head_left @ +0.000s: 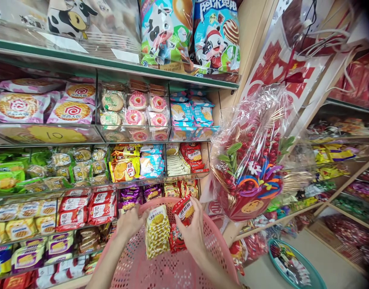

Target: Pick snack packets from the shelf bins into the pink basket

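Note:
A pink perforated plastic basket (127, 261) is in front of me at the lower middle, tilted against the shelves. My left hand (131, 222) has its fingers curled over the basket's left rim. In my right hand (194, 225), a red snack packet (184, 208) is pinched between thumb and fingers, near the far rim. Just below it lies another red packet (176, 239), partly covered by the hand. To its left, a row of pale yellow biscuit packets (157, 233) rests inside the basket, beside my left hand.
Glass-fronted shelves (136, 182) of packaged biscuits fill the left and middle. A cellophane-wrapped bouquet (250, 172) hangs to the right of them. On the floor at the lower right stands a teal basin (313, 267) holding packets. More stocked shelves (335, 200) line the right.

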Demonstrator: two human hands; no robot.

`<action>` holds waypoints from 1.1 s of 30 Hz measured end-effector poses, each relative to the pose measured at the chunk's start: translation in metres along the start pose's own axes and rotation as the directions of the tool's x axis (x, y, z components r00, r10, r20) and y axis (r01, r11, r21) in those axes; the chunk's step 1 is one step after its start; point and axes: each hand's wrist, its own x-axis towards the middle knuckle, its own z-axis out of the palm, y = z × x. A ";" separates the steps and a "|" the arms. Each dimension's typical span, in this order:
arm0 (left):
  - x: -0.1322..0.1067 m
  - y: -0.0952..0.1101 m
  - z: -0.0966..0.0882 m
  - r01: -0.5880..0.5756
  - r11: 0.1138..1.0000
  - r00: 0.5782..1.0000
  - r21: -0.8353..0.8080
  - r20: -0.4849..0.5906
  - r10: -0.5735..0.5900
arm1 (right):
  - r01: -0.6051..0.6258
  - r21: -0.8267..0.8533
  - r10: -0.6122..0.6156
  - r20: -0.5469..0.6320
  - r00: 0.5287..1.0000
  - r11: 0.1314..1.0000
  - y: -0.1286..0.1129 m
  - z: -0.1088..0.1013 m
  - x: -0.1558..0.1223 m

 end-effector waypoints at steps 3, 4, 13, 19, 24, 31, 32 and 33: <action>0.002 0.000 0.002 -0.015 1.000 1.000 0.001 -0.008 0.015 | -0.004 -0.006 0.004 -0.003 1.000 1.000 0.002 -0.001 -0.001; 0.002 0.000 0.003 -0.018 1.000 1.000 0.001 -0.010 0.018 | -0.011 -0.006 0.011 -0.001 1.000 1.000 0.002 -0.002 -0.002; -0.002 0.008 -0.003 -0.025 1.000 1.000 0.004 0.001 0.025 | -0.064 -0.024 0.063 -0.021 0.998 0.998 0.010 -0.004 -0.006; -0.003 0.011 -0.005 -0.040 0.999 0.999 0.021 0.005 0.040 | -0.114 -0.114 0.127 0.108 0.986 0.987 0.016 -0.006 -0.010; -0.003 0.013 -0.006 -0.044 0.999 0.999 0.028 0.003 0.044 | -0.135 -0.172 0.164 0.166 0.972 0.976 0.023 -0.008 -0.012; -0.002 0.011 -0.005 -0.047 0.999 0.999 0.018 0.003 0.047 | -0.105 -0.321 0.198 0.272 0.942 0.941 0.032 -0.008 -0.021; -0.002 0.011 -0.004 -0.048 0.999 0.999 0.018 0.003 0.048 | -0.102 -0.335 0.201 0.279 0.939 0.937 0.035 -0.006 -0.024; -0.002 0.012 -0.004 -0.050 0.999 0.999 0.016 0.002 0.050 | -0.102 -0.345 0.205 0.280 0.938 0.933 0.038 -0.005 -0.026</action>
